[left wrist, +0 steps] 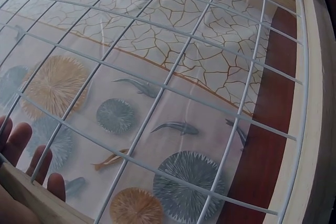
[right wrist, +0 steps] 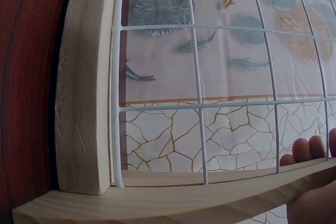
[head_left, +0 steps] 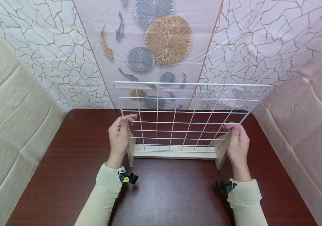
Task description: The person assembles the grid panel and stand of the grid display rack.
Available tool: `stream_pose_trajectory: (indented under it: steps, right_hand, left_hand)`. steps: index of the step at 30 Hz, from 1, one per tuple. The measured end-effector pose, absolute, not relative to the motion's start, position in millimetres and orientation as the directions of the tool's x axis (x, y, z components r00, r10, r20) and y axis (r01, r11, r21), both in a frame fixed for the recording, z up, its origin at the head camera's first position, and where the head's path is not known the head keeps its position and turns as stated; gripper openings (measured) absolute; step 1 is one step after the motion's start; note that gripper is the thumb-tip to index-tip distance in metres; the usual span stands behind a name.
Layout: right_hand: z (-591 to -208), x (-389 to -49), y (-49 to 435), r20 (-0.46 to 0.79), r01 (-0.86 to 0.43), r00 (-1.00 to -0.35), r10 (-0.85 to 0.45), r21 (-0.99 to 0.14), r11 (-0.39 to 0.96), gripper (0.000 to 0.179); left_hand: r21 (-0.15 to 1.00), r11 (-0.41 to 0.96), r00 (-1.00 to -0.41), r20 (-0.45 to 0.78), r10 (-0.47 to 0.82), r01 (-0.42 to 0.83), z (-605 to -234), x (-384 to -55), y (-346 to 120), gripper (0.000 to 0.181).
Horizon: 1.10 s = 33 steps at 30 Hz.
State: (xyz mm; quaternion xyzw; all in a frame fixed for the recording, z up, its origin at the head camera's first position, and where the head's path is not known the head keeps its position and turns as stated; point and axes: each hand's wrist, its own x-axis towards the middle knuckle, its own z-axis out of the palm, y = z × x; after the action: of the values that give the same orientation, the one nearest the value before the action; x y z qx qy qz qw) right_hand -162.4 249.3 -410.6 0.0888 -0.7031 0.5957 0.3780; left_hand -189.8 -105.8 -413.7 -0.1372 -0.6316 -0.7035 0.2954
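A white wire grid panel (head_left: 192,83) leans up and back between the two side boards of a pale wooden stand. The stand's bottom rail (head_left: 175,154) lies across the panel's lower edge. On the left, my left hand (head_left: 119,136) holds the panel edge at the top of the left side board (head_left: 130,153), thumb in front. Its fingertips (left wrist: 39,163) show beyond the board in the left wrist view. Likewise, my right hand (head_left: 238,142) grips the right side board (head_left: 221,153) with the panel edge. Its fingertips (right wrist: 302,150) curl past the wood in the right wrist view.
The stand rests on a dark red-brown wooden table (head_left: 172,188). Behind the table hangs a patterned backdrop (head_left: 155,40) with fish and round shapes. Pale cloth walls (head_left: 11,125) rise along both sides. Each wrist wears a small black camera (head_left: 133,178).
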Motion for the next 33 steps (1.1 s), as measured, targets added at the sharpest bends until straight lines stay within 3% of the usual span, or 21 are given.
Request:
stream_pose_trajectory:
  steps: [3, 11, 19, 33]
  right_hand:
    - [-416, -164, 253, 0.620, -0.566, -0.712, 0.331, -0.785, 0.251, 0.033]
    - [-418, -174, 255, 0.550, -0.618, -0.755, 0.357, -0.778, -0.110, 0.028]
    - [-423, -179, 256, 0.594, -0.677, -0.713, 0.374, -0.721, -0.146, 0.026]
    - [-428, -181, 259, 0.580, -0.673, -0.732, 0.359, -0.699, -0.243, 0.025]
  left_hand:
    - [0.807, -0.015, -0.788, 0.571, -0.231, 0.590, -415, -190, -107, 0.034]
    - [0.797, 0.028, -0.772, 0.592, -0.229, 0.603, -417, -188, -109, 0.040]
    - [0.784, 0.037, -0.764, 0.613, -0.204, 0.619, -420, -189, -108, 0.038]
    - [0.799, 0.037, -0.776, 0.593, -0.216, 0.601, -417, -187, -106, 0.029]
